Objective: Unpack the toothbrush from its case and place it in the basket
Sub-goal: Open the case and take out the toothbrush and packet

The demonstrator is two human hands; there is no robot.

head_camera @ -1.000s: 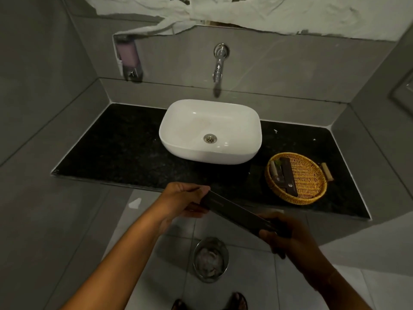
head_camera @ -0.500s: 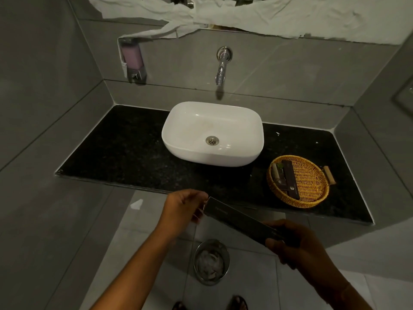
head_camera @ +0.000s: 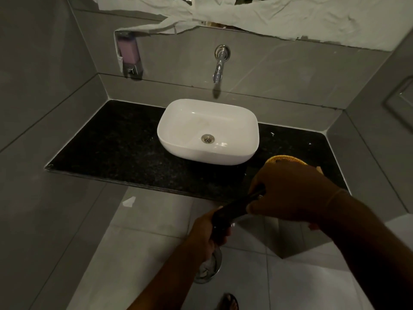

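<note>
A long dark toothbrush case slants between both hands, just in front of the black countertop's edge. My left hand grips its lower end. My right hand closes on its upper end, fingers wrapped around it. The toothbrush itself is not visible. The woven yellow basket sits on the counter's right side; only its far rim shows above my right hand, the rest is hidden behind it.
A white basin stands mid-counter on the black countertop, under a wall tap. A soap dispenser hangs on the left wall. On the floor below my hands is a metal bin. A foot shows at the bottom.
The case has swung from slanting down-right to slanting up-right. My right hand has risen over the basket and now covers it; my left hand has dropped lower and nearer.
</note>
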